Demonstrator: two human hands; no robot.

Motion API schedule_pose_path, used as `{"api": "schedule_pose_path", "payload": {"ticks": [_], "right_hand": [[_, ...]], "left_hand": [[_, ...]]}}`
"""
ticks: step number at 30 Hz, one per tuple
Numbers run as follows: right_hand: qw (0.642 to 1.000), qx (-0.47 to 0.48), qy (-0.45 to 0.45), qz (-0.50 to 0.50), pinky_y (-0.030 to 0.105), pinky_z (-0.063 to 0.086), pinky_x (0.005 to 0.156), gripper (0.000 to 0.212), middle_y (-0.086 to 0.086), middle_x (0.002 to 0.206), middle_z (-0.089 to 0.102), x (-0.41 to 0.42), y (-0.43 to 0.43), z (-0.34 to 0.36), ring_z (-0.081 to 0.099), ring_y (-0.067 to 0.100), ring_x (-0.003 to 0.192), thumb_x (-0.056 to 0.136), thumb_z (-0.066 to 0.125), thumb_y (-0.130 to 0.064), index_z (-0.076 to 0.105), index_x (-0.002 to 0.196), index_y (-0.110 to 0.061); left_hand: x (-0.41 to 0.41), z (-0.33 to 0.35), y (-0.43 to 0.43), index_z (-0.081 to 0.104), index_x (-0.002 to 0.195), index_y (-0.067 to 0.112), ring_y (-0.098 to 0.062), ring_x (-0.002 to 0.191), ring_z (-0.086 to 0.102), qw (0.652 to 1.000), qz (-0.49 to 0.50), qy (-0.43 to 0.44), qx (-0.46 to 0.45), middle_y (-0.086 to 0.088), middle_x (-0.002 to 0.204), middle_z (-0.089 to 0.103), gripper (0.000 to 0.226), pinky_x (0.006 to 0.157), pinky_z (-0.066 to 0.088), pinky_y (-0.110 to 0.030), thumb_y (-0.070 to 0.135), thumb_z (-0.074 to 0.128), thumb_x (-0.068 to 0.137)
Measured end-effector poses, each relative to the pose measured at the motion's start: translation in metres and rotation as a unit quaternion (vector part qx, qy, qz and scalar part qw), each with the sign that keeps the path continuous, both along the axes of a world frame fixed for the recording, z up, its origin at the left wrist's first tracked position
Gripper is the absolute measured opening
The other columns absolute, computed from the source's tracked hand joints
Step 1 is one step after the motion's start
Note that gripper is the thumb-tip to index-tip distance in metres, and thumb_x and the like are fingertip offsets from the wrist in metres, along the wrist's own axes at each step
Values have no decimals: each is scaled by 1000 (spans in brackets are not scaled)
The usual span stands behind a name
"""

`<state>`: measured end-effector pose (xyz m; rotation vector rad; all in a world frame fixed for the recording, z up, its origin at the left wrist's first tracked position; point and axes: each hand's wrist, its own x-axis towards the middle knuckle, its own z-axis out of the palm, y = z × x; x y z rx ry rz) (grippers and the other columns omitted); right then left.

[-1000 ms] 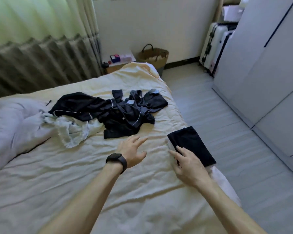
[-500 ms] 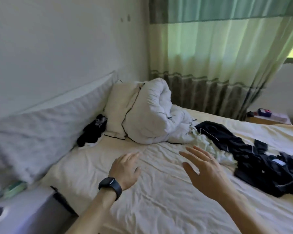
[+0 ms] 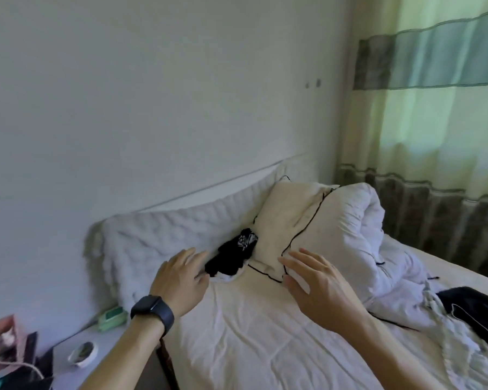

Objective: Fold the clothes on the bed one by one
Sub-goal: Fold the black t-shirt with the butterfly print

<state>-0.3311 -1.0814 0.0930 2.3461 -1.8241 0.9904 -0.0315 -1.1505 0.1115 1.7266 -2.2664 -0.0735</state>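
Observation:
A small black garment with a white patterned part point(image 3: 233, 256) lies crumpled at the head of the bed point(image 3: 254, 342), between the quilted headboard and a cream pillow. My left hand point(image 3: 181, 280), with a black watch on its wrist, hovers with straight fingers just left of that garment. My right hand point(image 3: 319, 285) is spread flat in the air in front of the pillow, holding nothing. A dark navy garment with white piping point(image 3: 473, 308) shows at the right edge, beside a pale crumpled cloth point(image 3: 448, 333).
A cream pillow with black piping point(image 3: 288, 229) and a rolled white duvet point(image 3: 358, 235) lean at the head of the bed. The padded headboard point(image 3: 164, 235) runs along the wall. A bedside table point(image 3: 76, 358) with small items stands at lower left. Green curtains point(image 3: 440, 122) hang at the right.
The view has swung left, from the foot of the bed to its head. Both hands have moved forward toward the small black garment by the pillow; the folded black piece is out of view.

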Motion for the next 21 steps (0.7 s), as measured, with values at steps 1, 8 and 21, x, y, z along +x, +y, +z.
{"api": "schedule_pose_path", "payload": {"ticks": [1,8,21], "right_hand": [[1000,-4,-2,6,40,41,115,42,-11,147,56,1,-12,4,42,14,145,100,43,-49,58,138,-39],[999,-24,9,24,34,31,120,41,-15,152,48,14,-92,40,31,10,150,104,50,-41,54,145,-37],[1000,-22,14,-13,38,30,122,43,-11,157,44,111,-236,54,26,9,151,104,49,-42,51,147,-38]], "left_hand": [[1,5,-7,34,153,33,-17,148,25,1000,6,1,-8,3,161,28,53,116,25,-33,38,47,102],[11,40,-67,34,152,36,-14,148,26,998,29,20,-51,5,162,28,55,119,23,-33,41,49,100],[105,42,-217,34,152,38,-17,146,31,998,0,22,-54,5,160,30,54,118,27,-34,43,49,100]]}}
